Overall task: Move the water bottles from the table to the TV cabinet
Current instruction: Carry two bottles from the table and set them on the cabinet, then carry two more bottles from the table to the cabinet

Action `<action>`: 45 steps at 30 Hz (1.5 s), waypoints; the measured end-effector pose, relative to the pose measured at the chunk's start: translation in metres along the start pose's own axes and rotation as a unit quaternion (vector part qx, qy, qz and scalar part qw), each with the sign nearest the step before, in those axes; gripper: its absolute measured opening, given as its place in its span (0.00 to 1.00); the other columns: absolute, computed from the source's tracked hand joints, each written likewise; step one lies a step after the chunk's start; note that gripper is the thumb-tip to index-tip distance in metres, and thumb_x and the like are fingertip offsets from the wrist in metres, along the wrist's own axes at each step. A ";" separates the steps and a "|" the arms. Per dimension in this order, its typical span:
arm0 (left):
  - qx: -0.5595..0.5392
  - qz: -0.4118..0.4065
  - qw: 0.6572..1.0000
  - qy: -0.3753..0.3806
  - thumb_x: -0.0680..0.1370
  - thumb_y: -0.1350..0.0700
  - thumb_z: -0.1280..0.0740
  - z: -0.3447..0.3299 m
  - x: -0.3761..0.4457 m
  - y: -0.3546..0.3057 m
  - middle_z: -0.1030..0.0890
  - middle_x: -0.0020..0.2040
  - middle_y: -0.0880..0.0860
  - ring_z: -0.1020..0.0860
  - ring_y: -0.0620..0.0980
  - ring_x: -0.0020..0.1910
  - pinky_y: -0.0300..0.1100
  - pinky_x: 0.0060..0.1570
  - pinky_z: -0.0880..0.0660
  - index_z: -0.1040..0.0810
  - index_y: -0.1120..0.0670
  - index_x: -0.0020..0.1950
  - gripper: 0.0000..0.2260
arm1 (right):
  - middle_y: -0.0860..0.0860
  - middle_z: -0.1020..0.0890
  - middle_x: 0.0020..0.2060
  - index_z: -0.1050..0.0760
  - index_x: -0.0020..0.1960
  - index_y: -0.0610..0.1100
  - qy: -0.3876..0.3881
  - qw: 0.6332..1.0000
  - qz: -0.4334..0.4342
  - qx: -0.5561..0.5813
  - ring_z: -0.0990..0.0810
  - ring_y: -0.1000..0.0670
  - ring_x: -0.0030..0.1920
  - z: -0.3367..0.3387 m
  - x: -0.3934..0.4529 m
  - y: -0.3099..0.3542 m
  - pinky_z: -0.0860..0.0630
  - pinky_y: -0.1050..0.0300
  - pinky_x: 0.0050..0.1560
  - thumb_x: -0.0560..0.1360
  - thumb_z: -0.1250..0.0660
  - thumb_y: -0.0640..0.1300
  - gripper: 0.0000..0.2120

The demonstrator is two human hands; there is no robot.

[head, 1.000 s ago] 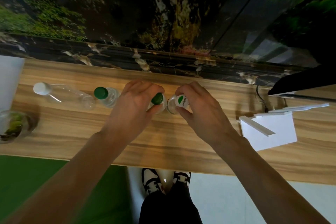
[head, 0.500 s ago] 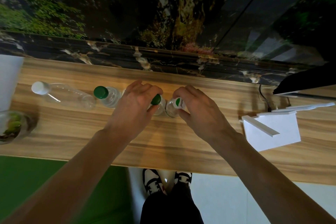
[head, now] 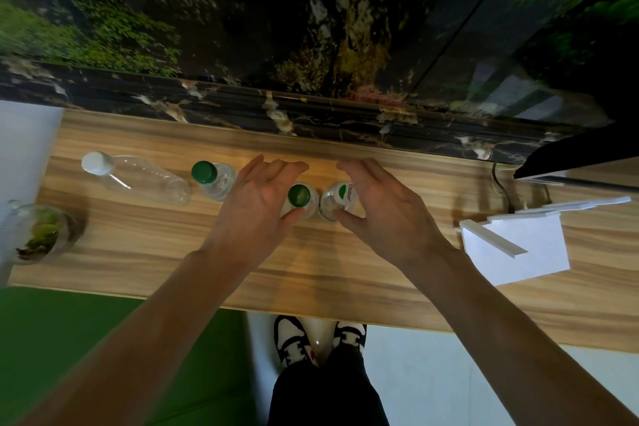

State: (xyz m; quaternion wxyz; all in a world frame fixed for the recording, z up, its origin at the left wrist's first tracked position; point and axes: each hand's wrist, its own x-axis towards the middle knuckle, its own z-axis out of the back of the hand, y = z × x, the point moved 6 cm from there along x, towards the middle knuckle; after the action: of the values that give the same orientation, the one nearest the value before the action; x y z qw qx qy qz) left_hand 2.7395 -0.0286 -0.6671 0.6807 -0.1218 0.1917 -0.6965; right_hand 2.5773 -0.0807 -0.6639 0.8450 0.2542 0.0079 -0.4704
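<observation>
Several clear water bottles stand in a row on the wooden cabinet top (head: 345, 273). At the left are a white-capped bottle (head: 145, 181) and a green-capped bottle (head: 207, 175). In the middle stand another green-capped bottle (head: 299, 195) and a bottle with a green-and-white cap (head: 340, 195), close together. My left hand (head: 257, 204) hovers around the middle green-capped bottle with fingers spread and its thumb beside the bottle. My right hand (head: 383, 211) is spread around the bottle with the green-and-white cap, thumb near its front. Neither hand grips a bottle.
A glass jar with a plant (head: 41, 233) sits at the left end. A white box with loose white strips (head: 515, 249) lies at the right, behind it a black cable (head: 501, 183) and the TV's dark edge (head: 581, 159). A black marble ledge (head: 311, 114) runs along the back.
Both hands gripped the two middle bottles by their tops earlier. Now the fingers have opened and lifted off, leaving both bottles standing on the wood.
</observation>
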 end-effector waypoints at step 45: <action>-0.004 -0.161 0.974 -0.161 0.81 0.33 0.41 0.386 -0.104 -0.289 0.45 0.85 0.46 0.50 0.46 0.85 0.54 0.83 0.49 0.46 0.48 0.84 0.37 | 0.52 0.45 0.83 0.48 0.83 0.48 -0.378 0.906 -0.162 -0.098 0.54 0.52 0.83 0.419 -0.315 0.140 0.45 0.42 0.81 0.81 0.46 0.70 0.39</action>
State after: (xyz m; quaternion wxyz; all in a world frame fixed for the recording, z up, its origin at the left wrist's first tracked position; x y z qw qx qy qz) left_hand 2.6494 0.0355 -0.1858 0.5808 -0.2643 0.0601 -0.7676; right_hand 2.4190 0.0453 -0.1610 0.7172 -0.0322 -0.2250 -0.6588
